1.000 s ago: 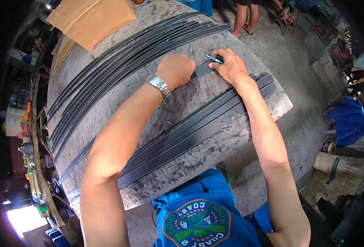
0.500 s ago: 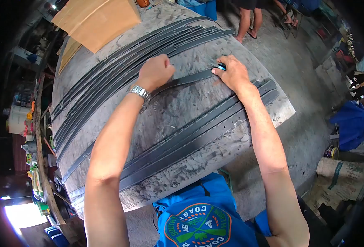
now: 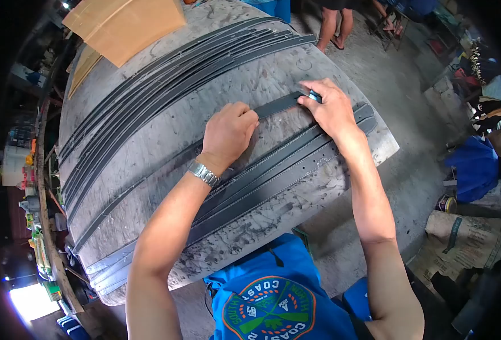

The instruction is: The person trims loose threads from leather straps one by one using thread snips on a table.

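A black leather belt strap [image 3: 278,106] with stitched edges runs across the middle of the table, its far end lifted a little. My left hand [image 3: 230,133], with a metal watch on the wrist, is closed around the strap partway along. My right hand [image 3: 331,107] is at the strap's end, thumb and fingers curled around a small blue-and-black tool [image 3: 315,96]; its exact kind is hidden by the fingers. Nearer to me lie several finished-looking belts [image 3: 261,181] side by side, some with punched holes, passing under my forearms.
A grey, stained table [image 3: 148,133] fills the middle. Several black straps [image 3: 165,88] lie in a bundle along its far side. Brown cardboard [image 3: 128,28] rests at the back left. Another person's legs [image 3: 335,28] stand beyond the table, and a sack [image 3: 466,238] lies at right.
My left hand has come down onto the strap and closed on it, nearer the right hand. My right hand stays at the strap's end with the small tool. The view has shifted slightly.
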Demonstrator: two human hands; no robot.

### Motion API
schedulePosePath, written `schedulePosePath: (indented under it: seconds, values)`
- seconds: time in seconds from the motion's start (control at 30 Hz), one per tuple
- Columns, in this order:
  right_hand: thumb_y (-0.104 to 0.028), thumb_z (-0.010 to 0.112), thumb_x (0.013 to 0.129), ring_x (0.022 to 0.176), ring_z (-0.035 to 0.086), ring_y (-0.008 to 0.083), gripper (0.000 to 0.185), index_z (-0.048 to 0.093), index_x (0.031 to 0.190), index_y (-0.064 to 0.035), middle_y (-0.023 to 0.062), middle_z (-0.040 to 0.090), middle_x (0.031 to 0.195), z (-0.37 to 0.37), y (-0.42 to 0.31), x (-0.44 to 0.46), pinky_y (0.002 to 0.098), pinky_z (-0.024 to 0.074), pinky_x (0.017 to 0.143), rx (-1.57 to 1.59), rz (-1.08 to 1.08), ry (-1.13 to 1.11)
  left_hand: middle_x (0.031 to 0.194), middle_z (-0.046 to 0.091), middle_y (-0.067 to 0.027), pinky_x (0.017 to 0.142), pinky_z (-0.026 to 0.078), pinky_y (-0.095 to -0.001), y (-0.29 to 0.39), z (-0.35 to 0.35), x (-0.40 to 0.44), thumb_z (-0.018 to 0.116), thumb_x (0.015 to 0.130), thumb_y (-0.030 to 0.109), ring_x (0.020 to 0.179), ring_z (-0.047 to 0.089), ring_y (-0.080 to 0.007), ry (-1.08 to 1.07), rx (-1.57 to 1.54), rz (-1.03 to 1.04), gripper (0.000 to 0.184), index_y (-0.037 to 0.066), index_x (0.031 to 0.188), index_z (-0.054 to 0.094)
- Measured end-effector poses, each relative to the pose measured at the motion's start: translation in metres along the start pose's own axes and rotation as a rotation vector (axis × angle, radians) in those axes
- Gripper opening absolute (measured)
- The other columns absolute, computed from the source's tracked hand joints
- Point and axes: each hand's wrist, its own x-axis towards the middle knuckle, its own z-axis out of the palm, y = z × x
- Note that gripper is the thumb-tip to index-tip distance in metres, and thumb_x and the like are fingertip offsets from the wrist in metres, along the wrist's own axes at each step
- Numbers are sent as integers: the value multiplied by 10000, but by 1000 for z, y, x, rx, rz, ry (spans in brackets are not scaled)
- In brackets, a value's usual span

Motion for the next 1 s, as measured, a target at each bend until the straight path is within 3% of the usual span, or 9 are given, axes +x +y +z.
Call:
schedulePosePath:
  seconds: [0.07,0.13,0.2,0.3,0.43,0.47,0.57,1.0]
  values:
    - [-321,772,890,1038,703,347,406,742,1250,-138,117,730,1065,0,-4,-11,440,542,905,22,-10,-40,1005,673,-64,808,543,-416,2,2,-6,756,877,139,952,655,-316,5,-29,2,125,104,990,715]
    - [-335,767,893,1065,697,344,434,729,1270,-123,119,725,1095,1,-13,-21,438,539,921,-24,8,-77,1057,684,-81,852,537,-426,2,6,-9,761,874,140,1011,648,-318,64,-47,-13,169,102,1033,717]
    - [-334,736,920,1110,681,341,467,693,1324,-103,135,711,1151,0,-28,-26,442,533,941,-123,7,-143,1126,681,-101,898,527,-431,1,6,-6,766,870,141,1050,639,-327,-22,-89,-115,232,101,1093,715]
    - [-314,704,942,1129,668,342,469,671,1362,-108,153,699,1166,16,-31,-29,449,528,950,-174,-58,-69,1185,672,-111,941,516,-431,-2,9,-2,771,865,134,1090,625,-333,-33,-145,-206,309,104,1165,703]
    - [-210,714,937,1049,684,341,353,636,1265,-105,144,708,1081,29,-39,-27,440,536,889,-85,-77,-67,1182,662,-105,964,502,-430,-2,10,-1,777,858,122,1109,605,-344,-14,-177,-224,358,106,1205,688]
    - [-194,719,931,1023,683,342,277,610,1170,-107,122,708,1052,28,-43,-27,449,537,857,-118,-91,-90,1175,661,-105,964,501,-431,-1,10,-1,780,855,117,1109,602,-343,-7,-169,-227,366,105,1208,685]
    - [-190,730,918,1001,686,340,250,611,1123,-109,110,706,1033,39,-35,-27,458,535,833,-175,-167,-103,1164,658,-104,965,498,-432,2,11,0,790,845,103,1109,598,-340,10,-151,-239,389,102,1217,677]
    - [-169,738,903,1033,682,346,229,630,1088,-88,129,701,1017,38,-43,-26,476,533,865,-133,-81,-123,1201,639,-89,948,489,-462,1,14,-2,775,862,115,1139,590,-330,4,-121,-224,386,119,1230,658]
